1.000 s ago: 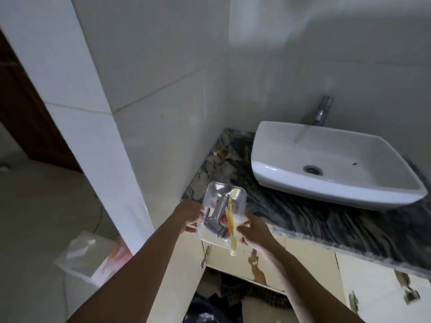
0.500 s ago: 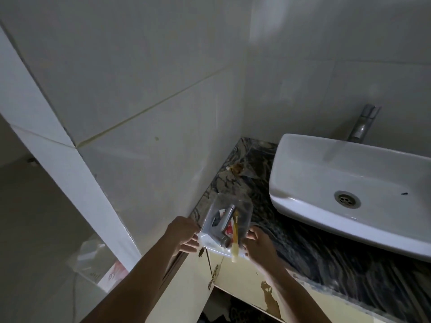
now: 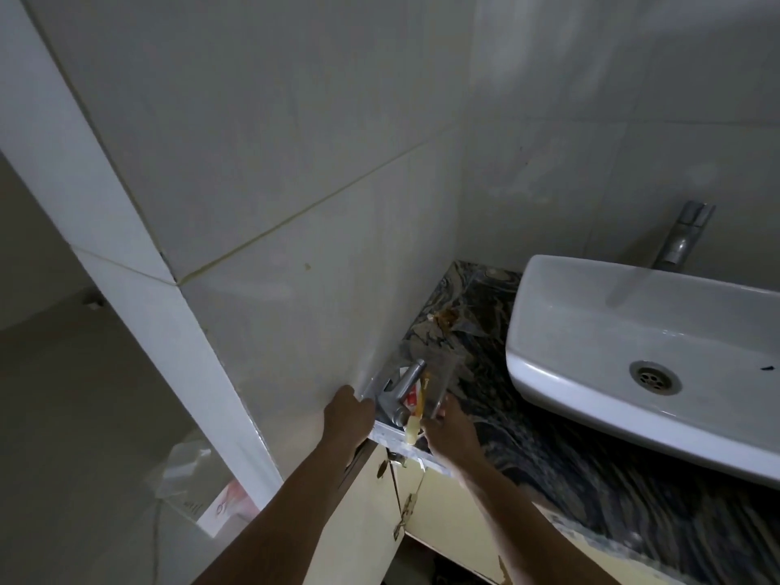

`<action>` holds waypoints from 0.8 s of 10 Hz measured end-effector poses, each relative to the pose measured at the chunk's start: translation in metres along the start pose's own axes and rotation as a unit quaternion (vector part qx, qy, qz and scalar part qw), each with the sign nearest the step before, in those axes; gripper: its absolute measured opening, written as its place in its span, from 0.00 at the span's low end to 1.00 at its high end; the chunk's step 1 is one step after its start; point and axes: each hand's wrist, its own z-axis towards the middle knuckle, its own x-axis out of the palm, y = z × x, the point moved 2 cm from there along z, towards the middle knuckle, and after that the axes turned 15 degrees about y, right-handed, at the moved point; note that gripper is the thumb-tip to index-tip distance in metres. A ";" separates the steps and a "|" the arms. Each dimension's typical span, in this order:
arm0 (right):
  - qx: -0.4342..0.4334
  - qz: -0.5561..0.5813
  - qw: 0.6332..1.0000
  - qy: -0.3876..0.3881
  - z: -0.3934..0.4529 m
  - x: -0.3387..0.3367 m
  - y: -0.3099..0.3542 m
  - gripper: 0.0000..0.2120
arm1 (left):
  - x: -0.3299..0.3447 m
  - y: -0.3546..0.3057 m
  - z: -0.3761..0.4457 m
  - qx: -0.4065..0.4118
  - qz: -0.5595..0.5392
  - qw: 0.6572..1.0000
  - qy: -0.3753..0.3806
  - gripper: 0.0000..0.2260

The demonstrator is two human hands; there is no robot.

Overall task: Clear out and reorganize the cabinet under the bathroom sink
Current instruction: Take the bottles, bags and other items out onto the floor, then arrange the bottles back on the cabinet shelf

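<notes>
Clear plastic container [image 3: 415, 384] holding a metal tap fitting [image 3: 401, 388] and a yellow-handled brush [image 3: 418, 411], now lowered from mid-air a second earlier onto the front left corner of the marble table [image 3: 548, 449], against the wall. Left hand [image 3: 348, 420] gripped its left edge; right hand [image 3: 449, 428] held its right side, fingers curled. Judged: one item cleared from the cabinet [image 3: 443, 517] below; release remained

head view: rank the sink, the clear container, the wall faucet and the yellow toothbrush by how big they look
1. sink, by far the largest
2. clear container
3. wall faucet
4. yellow toothbrush

Faucet and toothbrush look close in size, and the faucet stands farther away, so their order is unsure.
</notes>
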 end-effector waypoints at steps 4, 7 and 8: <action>0.122 0.032 0.991 -0.042 -0.158 -0.020 -0.088 0.22 | 0.044 0.033 -0.087 0.157 0.186 0.955 0.167 0.11; 0.238 0.049 0.970 0.024 -0.300 0.012 -0.203 0.16 | 0.153 0.114 -0.188 0.174 0.362 0.833 0.380 0.16; 0.269 0.003 0.959 0.085 -0.321 0.024 -0.245 0.16 | 0.194 0.143 -0.206 0.159 0.385 0.811 0.411 0.17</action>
